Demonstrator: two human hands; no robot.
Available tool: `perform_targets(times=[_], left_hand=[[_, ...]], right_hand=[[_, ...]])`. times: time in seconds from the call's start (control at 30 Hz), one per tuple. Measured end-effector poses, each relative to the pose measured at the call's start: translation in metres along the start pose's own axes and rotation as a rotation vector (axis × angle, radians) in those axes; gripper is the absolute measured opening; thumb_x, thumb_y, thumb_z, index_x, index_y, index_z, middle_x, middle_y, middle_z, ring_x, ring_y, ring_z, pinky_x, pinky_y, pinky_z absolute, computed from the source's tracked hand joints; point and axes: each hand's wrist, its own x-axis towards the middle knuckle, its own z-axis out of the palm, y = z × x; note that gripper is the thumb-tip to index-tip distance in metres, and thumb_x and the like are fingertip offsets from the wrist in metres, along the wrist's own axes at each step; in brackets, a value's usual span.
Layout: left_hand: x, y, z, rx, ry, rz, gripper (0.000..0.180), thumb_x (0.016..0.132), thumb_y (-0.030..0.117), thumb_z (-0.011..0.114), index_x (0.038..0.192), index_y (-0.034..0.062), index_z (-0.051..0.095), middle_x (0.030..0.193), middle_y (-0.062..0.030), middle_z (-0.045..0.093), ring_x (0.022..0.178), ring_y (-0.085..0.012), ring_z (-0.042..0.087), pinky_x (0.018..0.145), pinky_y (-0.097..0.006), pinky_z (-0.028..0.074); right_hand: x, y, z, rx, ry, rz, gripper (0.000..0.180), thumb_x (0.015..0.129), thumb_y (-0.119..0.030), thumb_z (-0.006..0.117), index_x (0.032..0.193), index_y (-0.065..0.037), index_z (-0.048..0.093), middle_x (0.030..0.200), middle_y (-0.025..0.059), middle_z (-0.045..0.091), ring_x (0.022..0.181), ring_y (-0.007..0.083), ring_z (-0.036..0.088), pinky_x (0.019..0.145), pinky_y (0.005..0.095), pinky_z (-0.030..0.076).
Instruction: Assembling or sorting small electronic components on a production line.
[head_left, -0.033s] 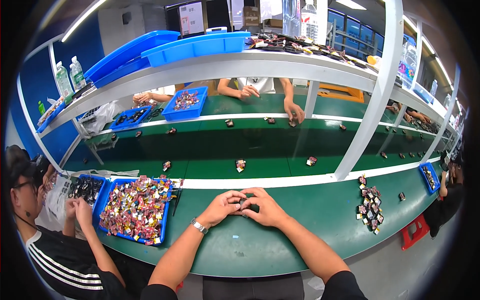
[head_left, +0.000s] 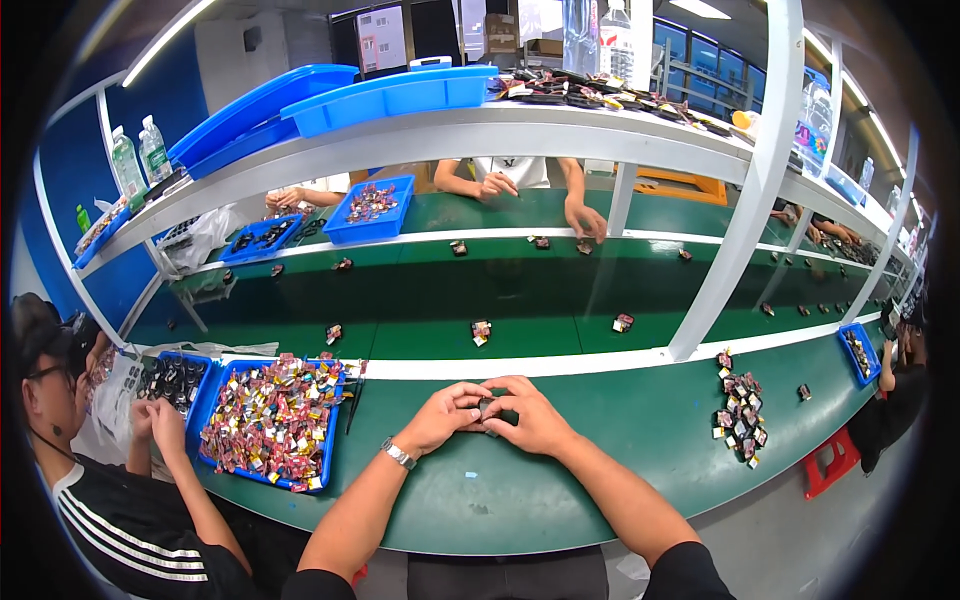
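Note:
Over the green worktop, my left hand and my right hand meet on a small black plastic piece. Fingers of both hands pinch it from either side and cover most of it, so its exact kind does not show. To the left of my hands stands a blue tray heaped with small parts in dark red, white and yellow. A thin dark tool lies by its right side. A loose pile of small black units with coloured labels rests to my right.
Beyond a white ledge runs a green belt carrying spaced units. A white post rises at the right, under a shelf with blue bins. A co-worker sits close on the left; another person's hands work across the belt.

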Motion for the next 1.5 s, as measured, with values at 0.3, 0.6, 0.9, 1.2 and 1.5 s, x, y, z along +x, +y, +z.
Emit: perform_targets(times=[0.3,0.6,0.9,1.2,1.5], left_hand=[[0.001,-0.005,0.001,-0.062,0.03,0.002,0.03,0.097,0.0,0.049,0.127,0.0042,0.049,0.121,-0.0092,0.06,0.109,-0.017,0.061,0.094,-0.031,0.053],[0.003,-0.004,0.004,-0.091,0.082,0.025,0.026,0.098,0.007,0.054,0.123,0.0068,0.051,0.115,-0.0064,0.063,0.105,-0.0138,0.062,0.088,-0.029,0.055],[0.003,-0.01,0.004,-0.043,0.109,0.048,0.023,0.098,0.007,0.055,0.12,0.0054,0.051,0.121,-0.0095,0.062,0.107,-0.0159,0.063,0.09,-0.03,0.055],[0.002,-0.01,0.004,-0.049,0.156,0.068,0.023,0.097,0.007,0.056,0.119,0.0047,0.051,0.126,-0.0124,0.06,0.111,-0.0181,0.062,0.091,-0.031,0.055],[0.003,-0.011,0.007,-0.025,0.21,0.099,0.024,0.098,0.005,0.053,0.121,0.0048,0.05,0.123,-0.0114,0.062,0.11,-0.0173,0.062,0.09,-0.03,0.055]], right_hand=[[-0.004,-0.002,0.016,-0.055,0.215,0.039,0.009,0.078,-0.01,0.073,0.087,-0.007,0.072,0.116,0.0073,0.063,0.112,0.0274,0.056,0.094,0.0384,0.048],[-0.005,0.001,0.027,-0.048,0.287,0.038,0.016,0.077,-0.006,0.072,0.092,-0.009,0.074,0.113,0.0065,0.064,0.11,0.0271,0.057,0.091,0.0373,0.05],[-0.005,-0.001,0.032,-0.02,0.317,0.048,0.019,0.076,-0.004,0.072,0.094,-0.009,0.074,0.116,0.0073,0.064,0.114,0.0288,0.055,0.094,0.0394,0.048],[-0.004,0.001,0.033,-0.064,0.323,0.044,0.021,0.075,-0.003,0.071,0.095,-0.009,0.073,0.12,0.0075,0.062,0.117,0.0295,0.054,0.096,0.0394,0.047],[-0.002,-0.002,0.027,-0.049,0.302,-0.01,0.024,0.077,-0.003,0.071,0.101,-0.008,0.071,0.12,0.0081,0.062,0.117,0.0296,0.054,0.093,0.0382,0.05]])
